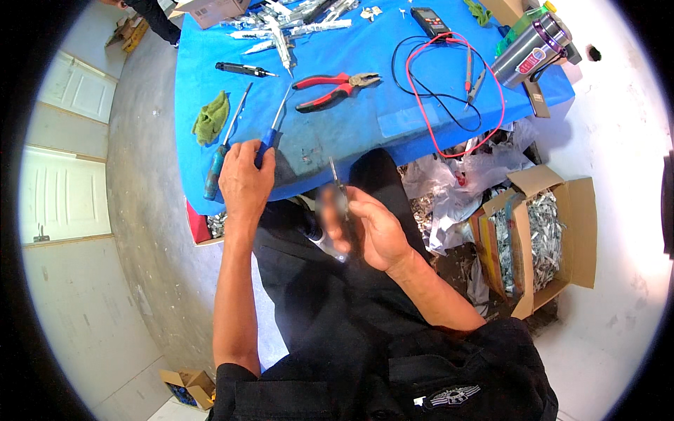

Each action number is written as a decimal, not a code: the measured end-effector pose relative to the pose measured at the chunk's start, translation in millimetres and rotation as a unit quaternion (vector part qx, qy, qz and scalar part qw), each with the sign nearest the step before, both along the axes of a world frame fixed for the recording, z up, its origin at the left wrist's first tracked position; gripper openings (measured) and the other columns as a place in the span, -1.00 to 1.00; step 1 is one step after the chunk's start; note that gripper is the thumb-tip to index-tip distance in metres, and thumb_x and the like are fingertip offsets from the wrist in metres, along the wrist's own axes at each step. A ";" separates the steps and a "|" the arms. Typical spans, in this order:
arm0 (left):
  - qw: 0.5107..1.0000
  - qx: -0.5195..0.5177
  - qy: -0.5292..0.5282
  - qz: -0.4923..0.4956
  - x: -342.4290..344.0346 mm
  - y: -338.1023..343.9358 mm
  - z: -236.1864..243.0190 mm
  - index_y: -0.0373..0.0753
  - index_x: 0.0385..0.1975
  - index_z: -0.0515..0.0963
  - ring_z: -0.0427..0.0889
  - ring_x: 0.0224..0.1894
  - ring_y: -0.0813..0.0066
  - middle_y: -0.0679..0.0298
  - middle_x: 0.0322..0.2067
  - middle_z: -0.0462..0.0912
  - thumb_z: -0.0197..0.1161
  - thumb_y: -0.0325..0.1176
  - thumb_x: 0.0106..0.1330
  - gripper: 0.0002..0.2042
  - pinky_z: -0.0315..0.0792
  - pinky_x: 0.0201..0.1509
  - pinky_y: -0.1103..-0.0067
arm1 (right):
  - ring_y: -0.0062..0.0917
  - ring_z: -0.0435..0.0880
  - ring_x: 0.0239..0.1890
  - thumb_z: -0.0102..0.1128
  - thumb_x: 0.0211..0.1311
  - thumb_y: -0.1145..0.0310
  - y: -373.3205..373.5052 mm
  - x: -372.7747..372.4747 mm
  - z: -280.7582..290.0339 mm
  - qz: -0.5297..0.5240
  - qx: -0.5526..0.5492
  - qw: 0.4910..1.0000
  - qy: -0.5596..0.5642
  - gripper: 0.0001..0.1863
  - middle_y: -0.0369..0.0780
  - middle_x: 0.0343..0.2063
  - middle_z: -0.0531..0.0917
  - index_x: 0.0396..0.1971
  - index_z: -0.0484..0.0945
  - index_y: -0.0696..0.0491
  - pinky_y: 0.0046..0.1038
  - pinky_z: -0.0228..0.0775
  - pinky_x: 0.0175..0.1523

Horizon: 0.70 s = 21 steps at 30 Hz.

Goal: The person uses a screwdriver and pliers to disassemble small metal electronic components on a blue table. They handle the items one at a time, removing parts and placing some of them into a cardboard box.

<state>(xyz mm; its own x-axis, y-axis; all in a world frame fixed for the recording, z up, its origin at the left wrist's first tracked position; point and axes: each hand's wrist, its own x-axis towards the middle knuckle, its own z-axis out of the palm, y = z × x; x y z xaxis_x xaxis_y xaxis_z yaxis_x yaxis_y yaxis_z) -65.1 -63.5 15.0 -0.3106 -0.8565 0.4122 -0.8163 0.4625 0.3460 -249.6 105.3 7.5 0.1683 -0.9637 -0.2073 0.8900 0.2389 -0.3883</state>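
Two screwdrivers (270, 130) on the blue table (one gripped), one pliers (337, 88), one multimeter (430, 21), one cardboard box (554, 238)

workshop: pliers (335, 90), multimeter (430, 22), screwdrivers (270, 132) on blue bench (365, 119)

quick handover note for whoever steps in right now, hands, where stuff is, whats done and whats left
Left hand: closed around the blue-handled screwdriver at the near edge of the blue table.
Right hand: holds a small metal part over the lap; blurred, details unclear.
Nearby: second screwdriver, green rag, red pliers, multimeter with leads, pile of metal parts at the far edge, cardboard box of metal pieces on the floor to the right.
Done: screwdriver grasped.
Left: screwdriver not yet at the part.
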 end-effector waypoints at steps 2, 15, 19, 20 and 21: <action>0.999 0.028 0.039 0.008 0.4 2.2 1.7 -0.32 -0.19 0.60 0.64 -0.32 0.20 0.13 -0.35 0.64 0.37 -0.34 0.30 -0.79 0.51 -0.21 0.34 | -0.49 0.61 -0.33 -0.12 0.51 0.33 0.2 -1.1 -0.4 -0.001 0.001 1.000 0.001 -0.65 -0.18 -0.23 0.61 0.15 0.41 0.16 -0.43 0.50 -0.35; 0.866 0.378 0.329 -0.005 48.2 139.0 55.1 -0.38 0.04 0.52 0.52 -0.41 0.67 0.26 -0.33 0.65 0.14 -0.42 0.44 -0.75 0.38 -0.37 0.67 | -0.58 0.53 -0.44 -0.08 0.50 0.29 4.4 -5.2 8.6 0.020 0.023 0.999 0.018 -0.53 -0.21 -0.28 0.54 0.32 0.31 0.12 -0.55 0.42 -0.49; 0.909 0.310 0.276 -0.029 62.7 164.6 55.1 -0.41 0.15 0.52 0.56 -0.37 0.61 0.25 -0.34 0.63 0.20 -0.36 0.41 -0.62 0.41 -0.30 0.64 | -0.60 0.53 -0.45 -0.08 0.51 0.29 5.9 -6.6 9.6 0.021 0.011 0.999 0.043 -0.50 -0.21 -0.28 0.54 0.38 0.27 0.10 -0.61 0.36 -0.54; 0.920 0.296 0.253 -0.032 67.0 168.7 56.6 -0.41 0.14 0.54 0.57 -0.35 0.60 0.24 -0.32 0.64 0.22 -0.36 0.40 -0.63 0.43 -0.27 0.63 | -0.61 0.52 -0.45 -0.08 0.52 0.29 6.1 -6.9 8.9 0.023 0.001 0.998 0.051 -0.50 -0.21 -0.28 0.54 0.39 0.27 0.09 -0.62 0.35 -0.55; 0.931 0.283 0.230 -0.035 69.3 171.1 58.3 -0.41 0.13 0.55 0.58 -0.34 0.60 0.24 -0.31 0.65 0.23 -0.37 0.40 -0.63 0.45 -0.24 0.63 | -0.61 0.52 -0.46 -0.08 0.53 0.29 6.4 -6.2 9.9 0.021 0.008 0.998 0.055 -0.50 -0.22 -0.28 0.54 0.39 0.27 0.09 -0.63 0.35 -0.55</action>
<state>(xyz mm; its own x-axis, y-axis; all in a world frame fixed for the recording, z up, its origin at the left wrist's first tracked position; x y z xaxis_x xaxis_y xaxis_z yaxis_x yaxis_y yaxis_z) 4.2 107.6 73.3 -0.2761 -0.9611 0.0044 -0.4969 0.1467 0.8553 -255.8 111.7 17.3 0.1847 -0.9525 -0.2420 0.8313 0.2828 -0.4785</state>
